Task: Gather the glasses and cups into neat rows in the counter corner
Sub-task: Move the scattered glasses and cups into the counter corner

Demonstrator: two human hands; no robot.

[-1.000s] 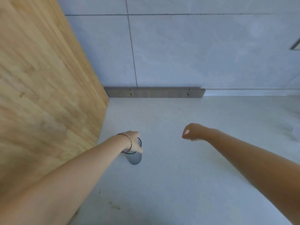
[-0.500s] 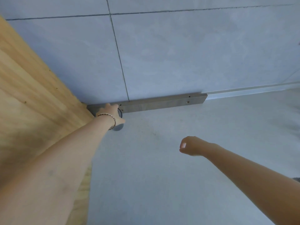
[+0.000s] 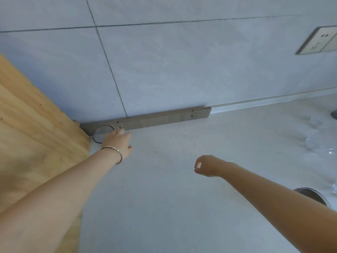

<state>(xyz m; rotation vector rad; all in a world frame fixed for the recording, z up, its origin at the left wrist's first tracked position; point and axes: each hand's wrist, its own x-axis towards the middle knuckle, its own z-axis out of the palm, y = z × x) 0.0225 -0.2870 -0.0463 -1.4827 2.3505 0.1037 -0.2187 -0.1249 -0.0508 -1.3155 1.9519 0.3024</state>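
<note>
Bench [image 3: 182, 198]: pale grey, matte, a few faint marks mid-frame. Back wall is large grey tiles [image 3: 164, 70] with dark grout lines; socket plate [image 3: 317, 41] upper right. Wooden panel [image 3: 36, 134] closes off the left side, and a grey strip [image 3: 155, 117] with screw holes runs along the wall base. Dark glass [image 3: 101, 133] stands upright in the corner, left of centre, tight against panel and strip. Left hand [image 3: 118, 141], bracelet [image 3: 114, 152] on the wrist, fingers straight and slack, overlaps the glass's right side; can't tell if touching. Right hand [image 3: 207, 166] hovers centre-right, loosely curled, holding nothing. Clear glasses [image 3: 319, 141] blurred at right edge; metal-rimmed cup [image 3: 311, 194] lower right, partly behind the right forearm
</note>
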